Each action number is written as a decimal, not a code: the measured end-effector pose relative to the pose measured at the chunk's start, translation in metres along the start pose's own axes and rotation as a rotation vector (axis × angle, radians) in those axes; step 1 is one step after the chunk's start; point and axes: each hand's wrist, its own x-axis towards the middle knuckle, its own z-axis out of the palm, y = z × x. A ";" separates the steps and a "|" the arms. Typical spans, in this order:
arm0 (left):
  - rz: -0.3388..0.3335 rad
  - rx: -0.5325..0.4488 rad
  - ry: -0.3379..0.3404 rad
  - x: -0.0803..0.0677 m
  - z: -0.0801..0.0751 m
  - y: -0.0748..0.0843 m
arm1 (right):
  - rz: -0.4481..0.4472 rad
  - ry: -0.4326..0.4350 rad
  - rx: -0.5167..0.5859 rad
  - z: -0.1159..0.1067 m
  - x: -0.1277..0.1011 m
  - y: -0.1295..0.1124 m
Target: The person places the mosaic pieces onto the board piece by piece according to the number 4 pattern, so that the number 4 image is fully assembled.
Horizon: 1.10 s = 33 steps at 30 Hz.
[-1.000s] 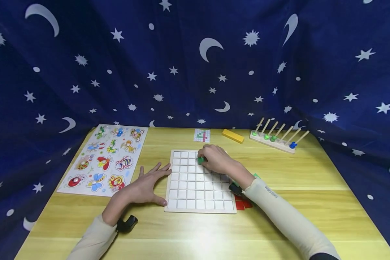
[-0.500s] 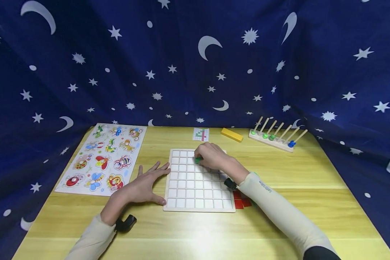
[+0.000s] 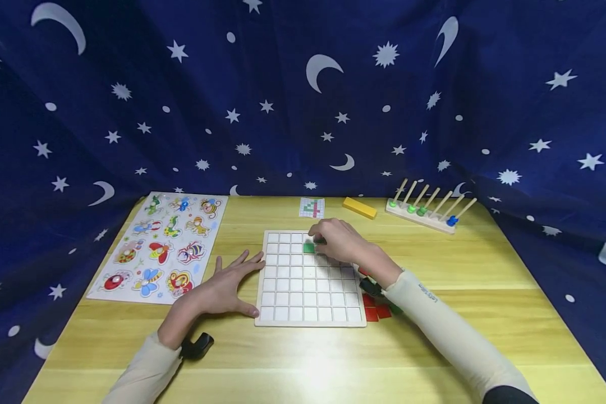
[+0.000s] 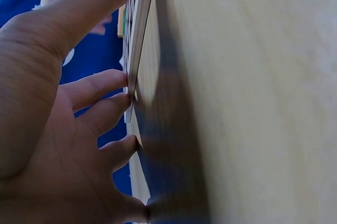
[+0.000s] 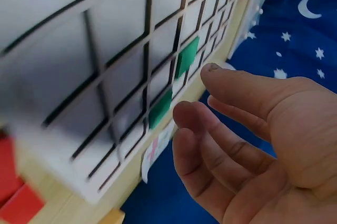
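Right hand hovers loose and empty over a green tile; left hand lies flat, bracing the grid board

Head view overlooks the grid board; both wrist views skim it closely.

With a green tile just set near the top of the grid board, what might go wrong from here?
1. The right hand hangs close over the green tile; pulling away carelessly may knock it out of its cell.
2. Only the left hand steadies the grid board at its edge; letting go may let it slide.
3. The right sleeve lies over the red tiles and may scatter them.
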 end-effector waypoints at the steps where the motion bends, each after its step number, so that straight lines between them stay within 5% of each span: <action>1: 0.000 0.001 0.002 0.000 0.000 0.000 | 0.005 0.010 0.002 -0.002 -0.004 0.002; 13: 0.001 0.003 0.011 -0.002 -0.003 -0.001 | 0.102 -0.014 0.007 -0.019 -0.058 0.025; 23: 0.003 0.003 0.003 0.000 0.000 -0.002 | 0.111 0.046 -0.007 -0.016 -0.092 0.035; 33: 0.005 0.002 0.002 0.002 0.000 -0.004 | 0.248 0.079 -0.010 -0.021 -0.134 0.041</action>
